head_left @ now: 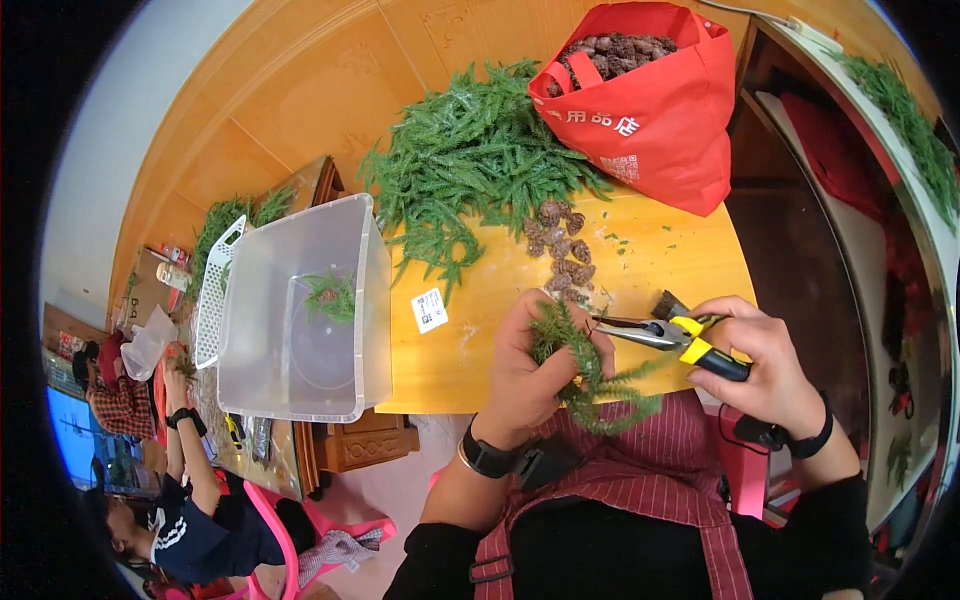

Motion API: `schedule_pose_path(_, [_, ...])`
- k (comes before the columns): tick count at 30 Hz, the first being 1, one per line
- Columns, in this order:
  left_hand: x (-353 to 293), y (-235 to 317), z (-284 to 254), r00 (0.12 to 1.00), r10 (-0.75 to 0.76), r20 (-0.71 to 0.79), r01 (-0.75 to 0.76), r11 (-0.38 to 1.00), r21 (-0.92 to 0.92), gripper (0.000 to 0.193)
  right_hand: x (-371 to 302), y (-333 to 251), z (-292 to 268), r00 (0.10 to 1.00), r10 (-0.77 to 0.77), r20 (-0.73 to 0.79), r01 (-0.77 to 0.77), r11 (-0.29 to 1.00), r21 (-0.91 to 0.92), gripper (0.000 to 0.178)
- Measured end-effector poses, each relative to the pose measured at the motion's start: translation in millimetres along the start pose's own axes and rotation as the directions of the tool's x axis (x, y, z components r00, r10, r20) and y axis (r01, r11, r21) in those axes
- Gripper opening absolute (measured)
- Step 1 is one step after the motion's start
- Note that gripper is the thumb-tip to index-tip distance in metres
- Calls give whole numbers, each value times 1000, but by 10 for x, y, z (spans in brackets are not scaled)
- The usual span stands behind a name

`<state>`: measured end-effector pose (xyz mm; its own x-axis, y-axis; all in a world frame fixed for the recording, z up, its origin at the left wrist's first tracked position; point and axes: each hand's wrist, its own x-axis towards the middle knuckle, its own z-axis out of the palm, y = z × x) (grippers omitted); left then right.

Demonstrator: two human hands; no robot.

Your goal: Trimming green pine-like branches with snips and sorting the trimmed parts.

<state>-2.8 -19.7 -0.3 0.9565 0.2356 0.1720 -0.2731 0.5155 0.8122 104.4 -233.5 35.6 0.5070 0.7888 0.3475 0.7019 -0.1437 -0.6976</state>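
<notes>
My left hand (528,365) is closed around an artificial pine sprig (590,375), its green needles hanging down over the table's near edge. In my right hand (758,362) is a pair of pliers (655,335) with yellow and black handles, the jaws pointing left. The jaw tips come right up to the left fingers; whether they grip anything there, I cannot tell. Just beyond the hands, several brown pine cones (562,245) lie in a loose row. A small dark brown piece (668,304) sits behind the pliers.
A heap of green sprigs (470,150) lies at the back beside a red bag (650,120) full of pine cones. On the left stands a clear plastic bin (300,370) with a sprig and cone (330,298) inside. A white card (429,311) lies nearby. Other people work farther left.
</notes>
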Motion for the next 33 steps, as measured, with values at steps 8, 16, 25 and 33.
schedule_pose_path(8, [-5, 29, -15, 996, -80, 35, 83, 993, -83, 25, 105, 59, -115, 989, -13, 145, 5, 998, 56, 22])
schedule_pose_path(16, [2, 29, -96, 998, 19, 57, -25, 994, 111, 24, 103, -35, -84, 994, 64, 84, -65, 998, 9, 27])
schedule_pose_path(25, [-13, 75, -117, 996, -18, 86, 6, 991, 134, 23, 135, -57, -50, 999, 2, 49, -1, 999, -38, 25])
schedule_pose_path(33, [53, 76, -16, 689, 579, 436, -532, -5, 847, 30, 80, -201, 110, 995, 2, -103, -19, 985, -170, 24])
